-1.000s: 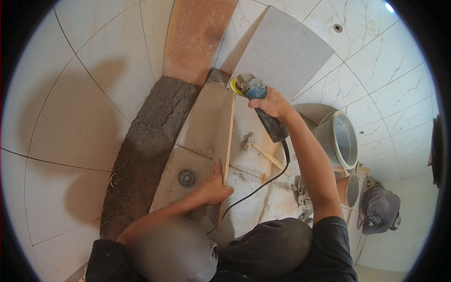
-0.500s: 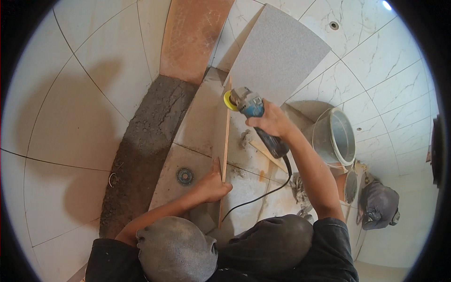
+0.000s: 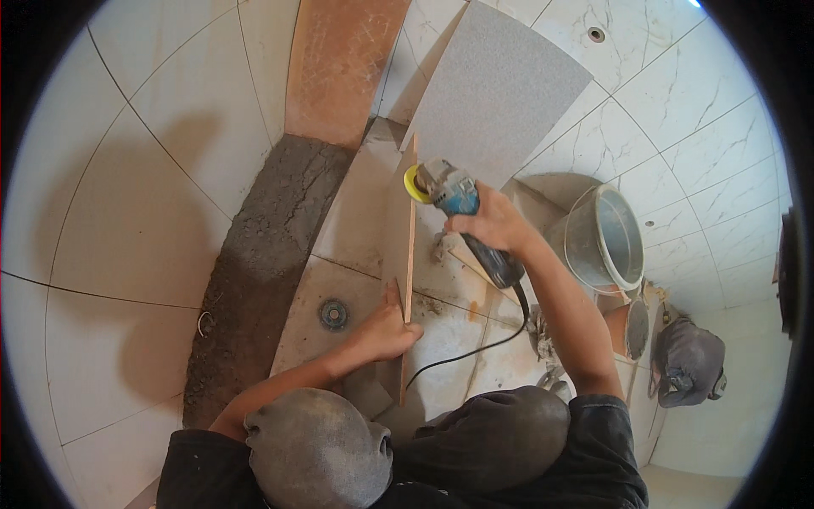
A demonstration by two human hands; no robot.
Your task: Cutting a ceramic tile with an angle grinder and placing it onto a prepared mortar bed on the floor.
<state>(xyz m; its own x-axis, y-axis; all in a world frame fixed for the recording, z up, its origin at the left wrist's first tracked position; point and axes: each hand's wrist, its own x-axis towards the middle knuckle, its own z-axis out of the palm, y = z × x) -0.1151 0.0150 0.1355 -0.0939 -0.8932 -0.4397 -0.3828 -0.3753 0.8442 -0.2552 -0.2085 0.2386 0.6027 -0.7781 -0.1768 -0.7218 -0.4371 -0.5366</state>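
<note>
An upright tile point(image 3: 395, 237) stands on edge in front of me, its thin, reddish-brown edge facing up. My left hand point(image 3: 383, 332) is closed on its near part, with the thumb over on the right side and the fingers against the left face. My right hand point(image 3: 493, 222) wraps round the body of a blue and black angle grinder point(image 3: 459, 198). The grinder's yellow disc point(image 3: 414, 183) is at the tile's top edge, toward the far end; whether it touches cannot be made out. A black cord point(image 3: 479, 349) trails from the grinder toward my knees.
Wet mortar point(image 3: 275, 220) lies in a strip along the left wall. A round floor drain point(image 3: 334, 314) sits left of the tile. Beyond, a grey tile point(image 3: 500, 93) leans near a reddish panel point(image 3: 343, 68). On the right are a bucket point(image 3: 583, 242) and a dark bundle point(image 3: 688, 365).
The view has shifted slightly. The tile's near end sits a little farther right, with my left hand still on it. The grinder has barely moved along the edge.
</note>
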